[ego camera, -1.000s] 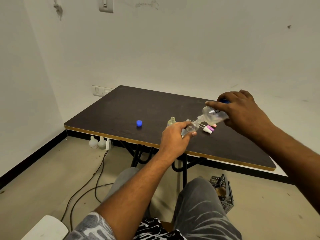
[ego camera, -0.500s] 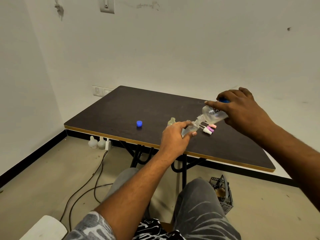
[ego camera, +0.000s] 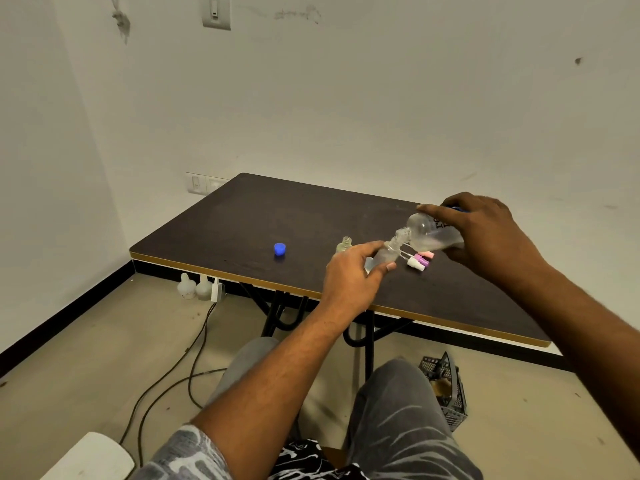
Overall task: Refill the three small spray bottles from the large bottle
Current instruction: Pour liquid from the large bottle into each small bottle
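Note:
My right hand (ego camera: 485, 233) grips the large clear bottle (ego camera: 427, 233), tipped on its side with its neck pointing left and down. Its mouth meets the open neck of a small clear spray bottle (ego camera: 386, 255), which my left hand (ego camera: 353, 277) holds tilted above the dark table (ego camera: 242, 220). Another small uncapped bottle (ego camera: 344, 244) stands on the table just left of my left hand. Pink and white spray caps (ego camera: 420, 261) lie under the large bottle. The blue cap (ego camera: 280, 248) sits apart to the left.
The table's front edge has a light wood band. Below it are black metal legs, cables on the floor, two white containers (ego camera: 194, 289) by the wall, and a black crate (ego camera: 446, 386) to the right of my knees.
The large bottle's mouth has stayed at the small bottle's neck. Both hands have barely shifted.

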